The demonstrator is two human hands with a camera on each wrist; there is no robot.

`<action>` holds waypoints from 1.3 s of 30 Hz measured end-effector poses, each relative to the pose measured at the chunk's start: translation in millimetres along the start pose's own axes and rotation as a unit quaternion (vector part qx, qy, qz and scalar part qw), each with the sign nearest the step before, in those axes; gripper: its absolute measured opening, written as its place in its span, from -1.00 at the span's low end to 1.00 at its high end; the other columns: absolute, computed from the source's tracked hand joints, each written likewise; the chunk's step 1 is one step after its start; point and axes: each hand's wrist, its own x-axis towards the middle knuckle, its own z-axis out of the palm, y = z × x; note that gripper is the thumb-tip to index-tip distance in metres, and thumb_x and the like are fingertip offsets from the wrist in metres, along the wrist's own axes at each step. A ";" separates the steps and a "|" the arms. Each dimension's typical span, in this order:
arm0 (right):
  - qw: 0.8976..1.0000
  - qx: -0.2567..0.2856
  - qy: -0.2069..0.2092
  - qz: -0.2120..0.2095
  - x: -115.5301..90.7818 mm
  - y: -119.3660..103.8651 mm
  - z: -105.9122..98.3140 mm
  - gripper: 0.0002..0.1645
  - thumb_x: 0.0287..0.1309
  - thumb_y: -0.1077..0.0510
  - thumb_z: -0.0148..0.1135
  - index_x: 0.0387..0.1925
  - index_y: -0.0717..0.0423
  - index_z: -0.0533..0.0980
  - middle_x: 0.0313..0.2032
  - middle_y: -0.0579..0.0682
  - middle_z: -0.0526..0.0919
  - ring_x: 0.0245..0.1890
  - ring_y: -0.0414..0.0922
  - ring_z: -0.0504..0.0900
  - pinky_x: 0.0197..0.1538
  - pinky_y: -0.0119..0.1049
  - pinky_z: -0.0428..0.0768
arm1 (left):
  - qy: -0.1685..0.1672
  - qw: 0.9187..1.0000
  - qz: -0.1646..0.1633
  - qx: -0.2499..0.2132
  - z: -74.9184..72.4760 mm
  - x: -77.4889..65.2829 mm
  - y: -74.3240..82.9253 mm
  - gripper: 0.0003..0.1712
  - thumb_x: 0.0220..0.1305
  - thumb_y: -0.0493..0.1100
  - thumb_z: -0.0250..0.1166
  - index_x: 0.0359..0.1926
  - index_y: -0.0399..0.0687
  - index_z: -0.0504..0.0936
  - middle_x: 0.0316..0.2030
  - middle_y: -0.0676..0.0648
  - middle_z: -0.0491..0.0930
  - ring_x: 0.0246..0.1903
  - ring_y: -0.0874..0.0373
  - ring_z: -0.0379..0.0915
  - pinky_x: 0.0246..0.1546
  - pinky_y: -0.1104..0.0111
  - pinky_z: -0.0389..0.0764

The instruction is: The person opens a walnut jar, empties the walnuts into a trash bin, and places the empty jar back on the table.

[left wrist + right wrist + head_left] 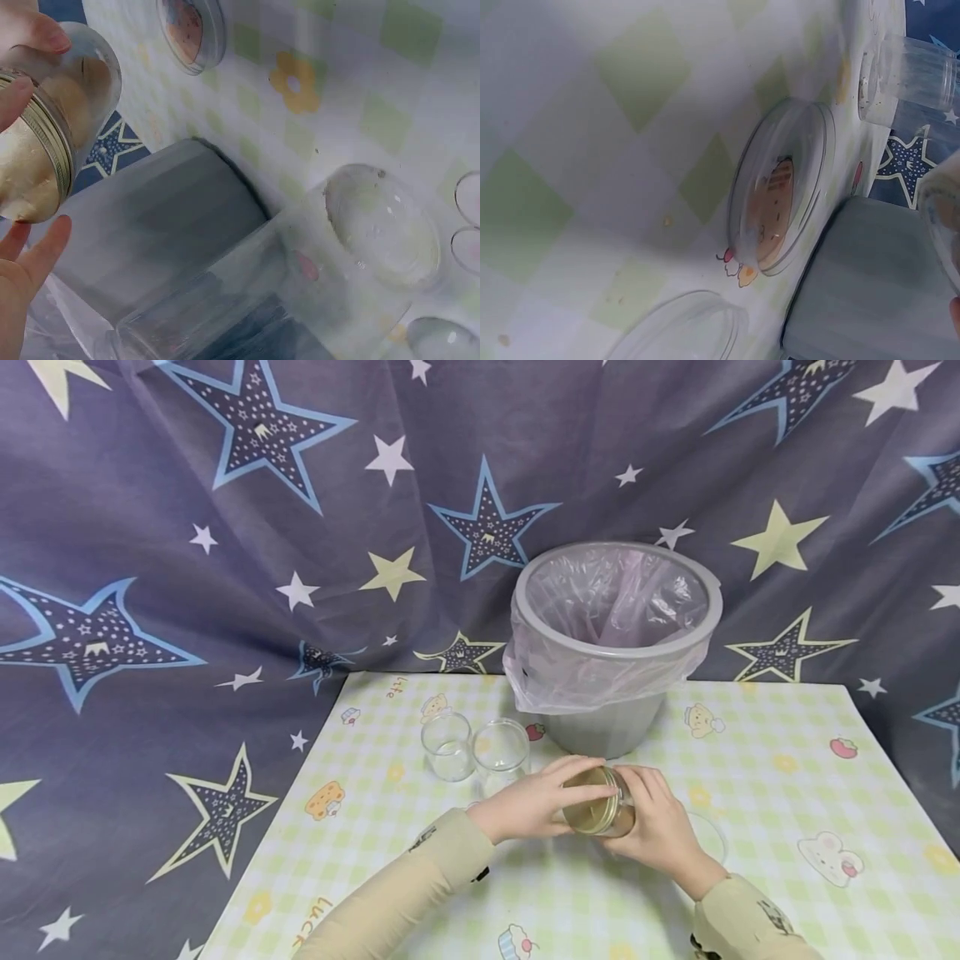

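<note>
A glass jar (622,818) with a gold-coloured screw lid (595,803) is held tilted over the table, its lid end toward my left side. My left hand (542,800) grips it at the lid, fingers above and thumb below. Around the glass body curls my right hand (657,827). Something tan shows through the glass (96,79) in the left wrist view. To the left of my left hand stand two clear containers, one smaller (448,758) and one larger (498,756).
Behind my hands is a grey bin (600,727) with a pinkish plastic liner (585,681) folded over its rim. Clear round lids lie on the checked tablecloth, one (780,187) over a printed figure, another (682,330) nearer. Small crumbs (667,221) dot the cloth.
</note>
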 end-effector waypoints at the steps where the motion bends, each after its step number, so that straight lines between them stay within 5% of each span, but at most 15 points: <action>1: 1.000 0.002 0.000 0.000 0.1 -0.3 0.1 0.26 -0.93 0.01 0.72 0.07 0.26 0.37 -0.06 0.15 0.47 -0.07 0.04 0.43 -0.23 -0.02 0.67 | 0.009 1.000 0.011 0.005 0.4 0.0 -0.7 -0.22 0.06 -0.13 0.43 0.32 0.07 0.35 0.37 -0.17 0.15 0.38 -0.01 0.05 0.28 0.37 0.32; 6: 1.000 0.003 0.001 0.001 0.6 -1.4 1.0 0.24 -0.93 0.00 0.71 0.07 0.24 0.38 -0.06 0.13 0.47 -0.06 0.02 0.43 -0.20 -0.02 0.66 | 0.040 0.999 -0.006 -0.006 2.3 -0.7 -2.7 -0.22 0.01 -0.05 0.46 0.28 0.05 0.39 0.26 -0.15 0.27 0.25 -0.01 0.23 0.25 0.35 0.37; 17: 1.000 -0.007 0.011 -0.004 0.5 -1.1 1.7 0.19 -0.88 -0.03 0.68 0.05 0.25 0.40 -0.08 0.13 0.48 -0.07 0.02 0.44 -0.19 -0.06 0.66 | 0.080 0.990 -0.117 0.010 8.1 1.5 7.2 -0.03 -0.10 0.23 0.45 0.30 -0.03 0.31 -0.06 -0.06 0.43 -0.18 0.16 0.48 -0.12 0.47 0.56; 20: 1.000 -0.010 0.010 -0.006 0.5 -1.0 0.9 0.20 -0.88 -0.03 0.68 0.05 0.26 0.39 -0.08 0.13 0.48 -0.07 0.02 0.44 -0.19 -0.05 0.66 | 0.066 0.990 -0.123 0.007 7.3 1.4 8.4 0.01 -0.05 0.26 0.42 0.35 -0.04 0.25 0.03 -0.10 0.39 -0.08 0.11 0.47 -0.05 0.41 0.56; 23: 1.000 -0.013 0.004 -0.009 0.0 -0.9 -0.3 0.24 -0.92 -0.02 0.71 0.05 0.27 0.37 -0.07 0.15 0.47 -0.07 0.03 0.43 -0.20 -0.03 0.67 | 0.040 0.994 -0.100 -0.007 4.3 -0.5 6.6 0.05 -0.05 0.21 0.45 0.40 0.03 0.17 0.27 -0.16 0.20 0.22 0.00 0.28 0.12 0.34 0.49; 26: 1.000 -0.012 -0.002 -0.010 -0.7 -0.5 -1.1 0.27 -0.95 -0.01 0.72 0.06 0.28 0.36 -0.07 0.16 0.46 -0.06 0.04 0.42 -0.22 -0.02 0.67 | 0.023 0.999 -0.041 0.002 2.4 -2.0 2.5 0.00 -0.07 0.07 0.50 0.38 0.11 0.22 0.39 -0.18 0.03 0.37 -0.06 0.03 0.19 0.34 0.44; 31: 1.000 -0.004 0.000 -0.007 -1.2 0.1 -1.2 0.23 -0.91 -0.02 0.71 0.05 0.25 0.38 -0.08 0.14 0.47 -0.07 0.03 0.43 -0.23 -0.04 0.67 | 0.031 0.998 0.051 0.030 3.8 -1.9 -3.3 -0.20 -0.01 -0.13 0.48 0.29 0.08 0.39 0.36 -0.17 0.15 0.34 -0.08 0.10 0.26 0.40 0.34; 39: 1.000 0.000 0.009 -0.009 -3.3 -0.1 0.9 0.17 -0.87 -0.04 0.66 0.03 0.23 0.41 -0.10 0.11 0.49 -0.09 0.00 0.45 -0.22 -0.07 0.66 | 0.075 0.995 0.057 0.032 9.2 -1.8 -7.1 -0.27 -0.01 -0.04 0.47 0.23 0.04 0.45 0.25 -0.18 0.30 0.26 -0.01 0.24 0.30 0.36 0.29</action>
